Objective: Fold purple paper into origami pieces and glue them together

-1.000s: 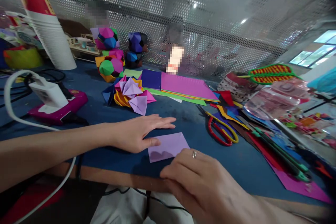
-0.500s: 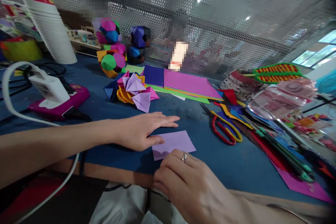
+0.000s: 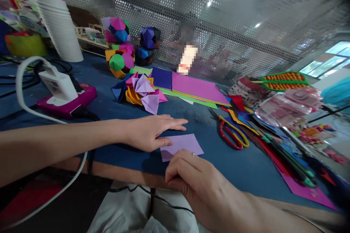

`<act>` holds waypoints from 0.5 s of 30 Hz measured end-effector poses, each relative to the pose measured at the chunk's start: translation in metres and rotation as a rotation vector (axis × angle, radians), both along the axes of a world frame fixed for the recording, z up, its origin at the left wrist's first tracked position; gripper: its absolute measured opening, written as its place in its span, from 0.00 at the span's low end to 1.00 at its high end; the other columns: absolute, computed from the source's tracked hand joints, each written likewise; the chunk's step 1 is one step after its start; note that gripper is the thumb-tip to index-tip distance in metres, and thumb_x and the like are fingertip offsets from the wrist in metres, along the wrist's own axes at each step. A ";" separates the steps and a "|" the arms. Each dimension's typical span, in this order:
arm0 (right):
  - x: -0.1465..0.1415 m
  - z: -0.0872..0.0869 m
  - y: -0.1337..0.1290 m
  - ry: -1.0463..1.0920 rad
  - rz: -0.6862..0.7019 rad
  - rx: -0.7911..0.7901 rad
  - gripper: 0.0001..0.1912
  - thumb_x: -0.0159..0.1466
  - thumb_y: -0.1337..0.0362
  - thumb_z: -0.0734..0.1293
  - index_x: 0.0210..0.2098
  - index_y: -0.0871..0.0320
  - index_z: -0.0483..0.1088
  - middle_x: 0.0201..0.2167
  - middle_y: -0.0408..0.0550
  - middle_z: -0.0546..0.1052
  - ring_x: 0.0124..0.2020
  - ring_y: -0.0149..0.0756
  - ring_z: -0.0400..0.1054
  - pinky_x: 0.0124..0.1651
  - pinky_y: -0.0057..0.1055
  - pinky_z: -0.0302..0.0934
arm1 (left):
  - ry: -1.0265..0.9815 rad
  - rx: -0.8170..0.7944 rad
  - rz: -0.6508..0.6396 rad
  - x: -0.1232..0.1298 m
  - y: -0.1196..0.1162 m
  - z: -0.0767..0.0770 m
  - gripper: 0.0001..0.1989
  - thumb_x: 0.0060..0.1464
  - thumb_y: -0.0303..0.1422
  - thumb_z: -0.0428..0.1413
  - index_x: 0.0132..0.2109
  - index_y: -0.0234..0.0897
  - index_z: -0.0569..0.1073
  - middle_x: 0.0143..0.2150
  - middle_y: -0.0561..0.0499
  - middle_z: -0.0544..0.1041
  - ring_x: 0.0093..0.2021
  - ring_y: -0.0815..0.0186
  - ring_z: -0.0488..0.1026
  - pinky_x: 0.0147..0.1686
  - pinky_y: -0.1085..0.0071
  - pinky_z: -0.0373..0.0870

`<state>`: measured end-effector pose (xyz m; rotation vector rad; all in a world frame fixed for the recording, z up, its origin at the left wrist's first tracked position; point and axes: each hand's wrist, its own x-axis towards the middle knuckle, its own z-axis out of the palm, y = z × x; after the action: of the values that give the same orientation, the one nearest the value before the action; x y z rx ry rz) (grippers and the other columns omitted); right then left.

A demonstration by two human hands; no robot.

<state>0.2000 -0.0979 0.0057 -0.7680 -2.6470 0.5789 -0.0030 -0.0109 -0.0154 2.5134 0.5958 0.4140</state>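
Observation:
A light purple sheet of paper (image 3: 182, 145) lies on the blue table near its front edge, with a crease at its right end. My left hand (image 3: 155, 131) rests flat from the left, fingers stretched over the table behind the paper and thumb on the paper's left part. Over the paper's front edge, my right hand (image 3: 191, 174) is closed, its fingers curled and a ring on one of them. Its fingertips are partly hidden, so anything pinched there cannot be made out. Behind my left hand sits a cluster of folded purple, orange and pink pieces (image 3: 143, 93).
Red-and-yellow scissors (image 3: 232, 133) lie to the right, beside coloured paper scraps and green-handled tools (image 3: 290, 160). A paper stack (image 3: 199, 89) is behind. At left are a purple power strip (image 3: 84, 96), a white cable and stacked cups (image 3: 58, 25). Folded paper balls (image 3: 119, 62) stand at the back.
The camera view has shifted slightly. My right hand has turned a little, its curled fingers now nearer the table's front edge. My left hand stays flat with its thumb on the paper.

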 end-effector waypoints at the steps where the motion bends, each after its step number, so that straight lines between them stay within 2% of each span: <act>1: 0.001 0.000 0.000 -0.025 0.027 0.066 0.11 0.65 0.77 0.57 0.36 0.60 0.67 0.33 0.47 0.72 0.33 0.31 0.65 0.34 0.26 0.62 | 0.000 -0.002 0.002 0.000 0.000 0.000 0.30 0.61 0.31 0.51 0.68 0.41 0.54 0.67 0.48 0.63 0.67 0.56 0.57 0.63 0.56 0.54; 6: 0.006 -0.001 0.002 -0.155 0.254 0.471 0.11 0.68 0.74 0.58 0.42 0.66 0.72 0.36 0.53 0.76 0.36 0.38 0.69 0.35 0.33 0.66 | 0.001 -0.014 0.006 0.000 0.000 0.002 0.33 0.61 0.31 0.51 0.69 0.38 0.49 0.66 0.48 0.65 0.67 0.57 0.56 0.63 0.57 0.54; 10: 0.006 0.000 0.006 -0.163 0.365 0.547 0.13 0.67 0.73 0.57 0.38 0.63 0.74 0.38 0.52 0.78 0.36 0.37 0.71 0.36 0.34 0.69 | 0.006 -0.011 0.003 0.000 0.000 0.002 0.29 0.61 0.31 0.52 0.67 0.40 0.56 0.66 0.48 0.64 0.67 0.56 0.56 0.63 0.57 0.54; 15: -0.003 0.000 0.014 -0.207 0.432 0.621 0.15 0.68 0.72 0.56 0.37 0.63 0.74 0.38 0.52 0.78 0.33 0.38 0.70 0.34 0.34 0.68 | 0.009 0.004 0.000 0.000 0.001 0.000 0.28 0.61 0.31 0.52 0.67 0.38 0.57 0.67 0.47 0.63 0.67 0.57 0.57 0.63 0.58 0.55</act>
<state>0.1972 -0.0843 0.0061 -0.0732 -2.9398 -0.2559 -0.0027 -0.0096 -0.0156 2.5205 0.5987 0.4042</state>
